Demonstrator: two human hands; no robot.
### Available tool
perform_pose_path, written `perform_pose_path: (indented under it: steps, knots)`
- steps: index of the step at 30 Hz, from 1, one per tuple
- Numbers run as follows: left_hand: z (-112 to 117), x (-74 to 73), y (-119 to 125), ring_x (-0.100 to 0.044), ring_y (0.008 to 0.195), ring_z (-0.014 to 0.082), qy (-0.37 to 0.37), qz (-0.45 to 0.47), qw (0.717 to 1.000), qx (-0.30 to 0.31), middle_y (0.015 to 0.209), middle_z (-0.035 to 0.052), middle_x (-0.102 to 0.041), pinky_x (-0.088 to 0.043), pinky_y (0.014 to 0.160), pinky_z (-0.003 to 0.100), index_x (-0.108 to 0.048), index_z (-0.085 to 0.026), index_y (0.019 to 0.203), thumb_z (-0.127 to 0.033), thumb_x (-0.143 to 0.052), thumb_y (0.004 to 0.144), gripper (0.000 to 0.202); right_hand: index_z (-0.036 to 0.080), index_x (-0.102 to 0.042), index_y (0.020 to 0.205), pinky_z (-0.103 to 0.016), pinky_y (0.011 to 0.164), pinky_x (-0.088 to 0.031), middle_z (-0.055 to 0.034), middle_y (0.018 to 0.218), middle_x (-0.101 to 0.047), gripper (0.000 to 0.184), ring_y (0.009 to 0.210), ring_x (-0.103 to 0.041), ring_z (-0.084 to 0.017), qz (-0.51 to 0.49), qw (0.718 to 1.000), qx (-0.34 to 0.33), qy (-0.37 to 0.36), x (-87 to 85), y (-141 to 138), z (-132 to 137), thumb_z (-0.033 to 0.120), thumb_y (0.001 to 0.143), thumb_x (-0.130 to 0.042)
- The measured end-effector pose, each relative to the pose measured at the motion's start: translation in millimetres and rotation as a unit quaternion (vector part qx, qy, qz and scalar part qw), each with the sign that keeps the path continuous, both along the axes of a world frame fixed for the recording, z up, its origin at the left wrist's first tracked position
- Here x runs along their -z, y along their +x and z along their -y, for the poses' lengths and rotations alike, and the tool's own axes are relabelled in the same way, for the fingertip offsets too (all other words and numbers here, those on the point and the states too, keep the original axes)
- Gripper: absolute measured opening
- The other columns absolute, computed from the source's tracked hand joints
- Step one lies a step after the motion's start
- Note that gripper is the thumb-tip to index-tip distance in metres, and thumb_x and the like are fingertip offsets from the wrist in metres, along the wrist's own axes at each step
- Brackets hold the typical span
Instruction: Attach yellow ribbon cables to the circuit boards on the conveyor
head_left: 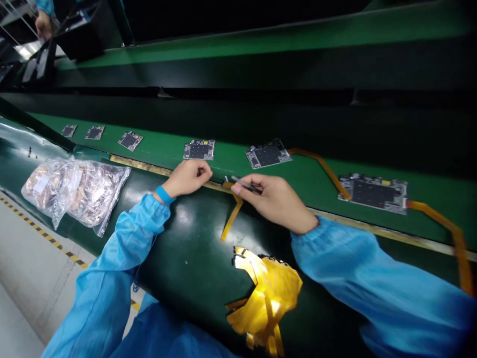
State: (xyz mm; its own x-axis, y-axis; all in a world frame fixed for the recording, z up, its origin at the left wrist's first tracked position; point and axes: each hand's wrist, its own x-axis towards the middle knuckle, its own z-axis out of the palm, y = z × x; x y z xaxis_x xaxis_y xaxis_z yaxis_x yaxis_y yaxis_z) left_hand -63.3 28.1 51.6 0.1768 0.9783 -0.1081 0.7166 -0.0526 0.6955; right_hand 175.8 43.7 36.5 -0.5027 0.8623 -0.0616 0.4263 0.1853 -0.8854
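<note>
The fingers of the right hand are pinching slim tweezers, just above an amber flex strip. The left hand is curling narrowly nearby, holding nothing I can tell. Circuit boards are lying along a green conveyor belt, amber strips are heaping on a dark mat, and a plastic bag's white label is showing no readable writing

Tweezers in right hand
</note>
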Motion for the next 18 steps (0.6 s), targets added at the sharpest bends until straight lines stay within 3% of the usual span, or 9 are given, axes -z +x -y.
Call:
perform_pose_path:
  steps: [2, 4, 6, 8, 11, 18]
  knots:
    - [-25, 2.0, 7, -0.070, 0.093, 0.0210, 0.028, -0.104, 0.994, -0.037, 0.099, 0.0065, -0.076, -0.052, 0.084, 0.032, -0.073, -0.017, 0.092, -0.018, -0.062, 0.094, 0.011, 0.022, -0.073, 0.083, -0.036, 0.072, -0.058, -0.0070, 0.079, -0.077, 0.053, 0.073, -0.071, -0.024, -0.012, 1.000, 0.028, 0.000, 7.8, 0, -17, 0.074, 0.082, -0.070]
    - [-48, 2.1, 15, -0.071, 0.106, 0.0257, 0.040, -0.181, 0.981, -0.059, 0.115, 0.0089, -0.075, -0.053, 0.090, 0.035, -0.074, -0.019, 0.109, -0.022, -0.062, 0.096, 0.018, 0.021, -0.073, 0.085, -0.039, 0.078, -0.060, -0.0087, 0.084, -0.078, 0.054, 0.080, -0.073, -0.026, -0.027, 0.998, 0.055, 0.002, 14.2, -1, -30, 0.074, 0.080, -0.072]
    - [-66, 1.4, 22, -0.071, 0.114, 0.0296, 0.026, -0.238, 0.969, -0.057, 0.128, 0.0114, -0.072, -0.054, 0.094, 0.039, -0.069, -0.020, 0.129, -0.025, -0.061, 0.097, 0.033, 0.021, -0.073, 0.087, -0.041, 0.081, -0.061, -0.0103, 0.088, -0.079, 0.054, 0.084, -0.074, -0.028, -0.037, 0.997, 0.072, 0.001, 18.7, -2, -38, 0.074, 0.079, -0.075]
    - [-78, 1.0, 24, -0.070, 0.117, 0.0321, 0.005, -0.277, 0.960, -0.040, 0.132, 0.0128, -0.071, -0.054, 0.095, 0.041, -0.066, -0.020, 0.135, -0.025, -0.059, 0.098, 0.039, 0.020, -0.074, 0.088, -0.041, 0.084, -0.062, -0.0113, 0.091, -0.080, 0.053, 0.088, -0.075, -0.028, -0.041, 0.996, 0.076, -0.003, 21.4, -3, -42, 0.072, 0.079, -0.076]
    - [-84, 0.6, 19, -0.070, 0.118, 0.0330, -0.012, -0.303, 0.953, -0.003, 0.128, 0.0120, -0.073, -0.054, 0.097, 0.042, -0.068, -0.020, 0.130, -0.023, -0.057, 0.098, 0.034, 0.020, -0.075, 0.089, -0.040, 0.084, -0.061, -0.0121, 0.094, -0.080, 0.049, 0.092, -0.075, -0.029, -0.036, 0.996, 0.081, -0.009, 23.7, -3, -43, 0.069, 0.081, -0.077]
    - [-73, -5.0, 10, -0.071, 0.115, 0.0319, -0.008, -0.314, 0.948, 0.054, 0.130, 0.0108, -0.069, -0.054, 0.097, 0.040, -0.064, -0.022, 0.134, -0.025, -0.063, 0.092, 0.042, 0.018, -0.081, 0.100, -0.038, 0.083, -0.061, -0.0115, 0.099, -0.082, 0.042, 0.092, -0.076, -0.029, -0.033, 0.996, 0.081, -0.022, 32.3, -14, -53, 0.056, 0.083, -0.080]
